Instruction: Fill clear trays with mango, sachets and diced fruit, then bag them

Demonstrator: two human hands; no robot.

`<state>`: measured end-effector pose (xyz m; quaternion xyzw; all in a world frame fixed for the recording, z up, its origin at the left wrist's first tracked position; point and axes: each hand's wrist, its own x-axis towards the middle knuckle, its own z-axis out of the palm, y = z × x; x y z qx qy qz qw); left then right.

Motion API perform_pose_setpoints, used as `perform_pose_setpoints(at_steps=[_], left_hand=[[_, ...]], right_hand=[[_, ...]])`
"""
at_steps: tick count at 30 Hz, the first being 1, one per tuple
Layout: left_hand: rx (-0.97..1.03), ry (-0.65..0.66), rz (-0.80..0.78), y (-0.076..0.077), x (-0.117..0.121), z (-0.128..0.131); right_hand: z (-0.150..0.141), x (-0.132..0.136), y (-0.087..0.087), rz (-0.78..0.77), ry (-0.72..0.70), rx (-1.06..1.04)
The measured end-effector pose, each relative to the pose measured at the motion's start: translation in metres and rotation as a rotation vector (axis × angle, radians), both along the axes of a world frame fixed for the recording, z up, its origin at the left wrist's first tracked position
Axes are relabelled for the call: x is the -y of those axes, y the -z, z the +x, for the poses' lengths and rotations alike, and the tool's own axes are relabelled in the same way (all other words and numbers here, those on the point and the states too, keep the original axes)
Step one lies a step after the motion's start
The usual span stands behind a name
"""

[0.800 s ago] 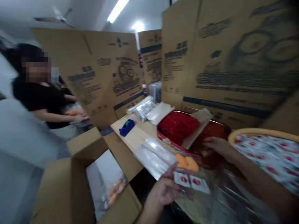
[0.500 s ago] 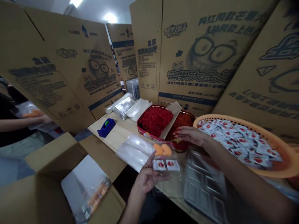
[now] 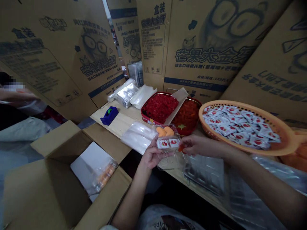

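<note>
Clear tray [image 3: 171, 149], held above the near edge of the table [image 3: 124, 111], contains two rounded orange pieces [image 3: 165, 131] at its far end and two printed sachets [image 3: 163, 144] side by side nearer the wearer. The left hand [image 3: 151, 156] grips the tray's left side, its fingers partly beneath. The right hand [image 3: 193, 145], at the tray's right edge, pinches a small red-orange piece [image 3: 181, 148] between closed fingertips. Just beyond stands a red container [image 3: 146, 118], a pale card strip [image 3: 177, 103] slanting between its red and orange-red contents. To the right, an orange basket [image 3: 285, 145] holds many similar sachets; to the left lie clear plastic packaging [image 3: 136, 137] and a blue tape dispenser [image 3: 109, 117]. An open carton [image 3: 26, 195] occupies the lower left; printed cardboard panels [image 3: 96, 64] rise behind.
</note>
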<state>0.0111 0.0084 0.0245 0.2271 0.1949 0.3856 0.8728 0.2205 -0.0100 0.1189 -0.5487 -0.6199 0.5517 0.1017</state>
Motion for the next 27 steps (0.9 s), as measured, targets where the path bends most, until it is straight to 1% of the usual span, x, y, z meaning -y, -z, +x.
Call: perform_pose_setpoints(at_steps=[3, 6, 9, 12, 15, 18, 20, 23, 25, 27], left_hand=[[0.003, -0.003, -0.014, 0.001, 0.001, 0.001], [-0.001, -0.008, -0.024, 0.001, 0.001, 0.002], [-0.006, -0.012, -0.016, 0.002, 0.001, 0.003], [0.001, -0.005, -0.007, 0.002, 0.001, 0.003], [0.004, 0.002, -0.002, 0.002, 0.000, 0.002], [0.011, 0.009, -0.002, 0.001, 0.000, 0.003], [0.015, 0.011, 0.002, 0.001, 0.000, 0.003], [0.007, 0.010, 0.004, 0.002, 0.000, 0.004], [-0.009, 0.007, -0.002, 0.003, -0.001, 0.004], [-0.025, 0.007, -0.015, 0.004, -0.002, 0.005]], right_hand=[[0.000, 0.006, 0.004, 0.006, -0.049, 0.058], [0.000, 0.010, -0.001, -0.003, -0.070, 0.116], [0.000, 0.012, -0.003, 0.076, -0.088, 0.160], [0.002, 0.010, 0.001, 0.162, -0.104, 0.130], [0.005, 0.006, 0.007, 0.186, -0.084, 0.119], [0.004, 0.001, 0.004, 0.204, -0.015, 0.094], [-0.001, -0.002, -0.002, 0.226, -0.024, 0.075], [-0.019, -0.004, -0.009, 0.268, -0.147, 0.118], [-0.035, -0.003, -0.010, 0.295, -0.209, 0.138], [-0.050, -0.001, -0.009, 0.302, -0.237, 0.125]])
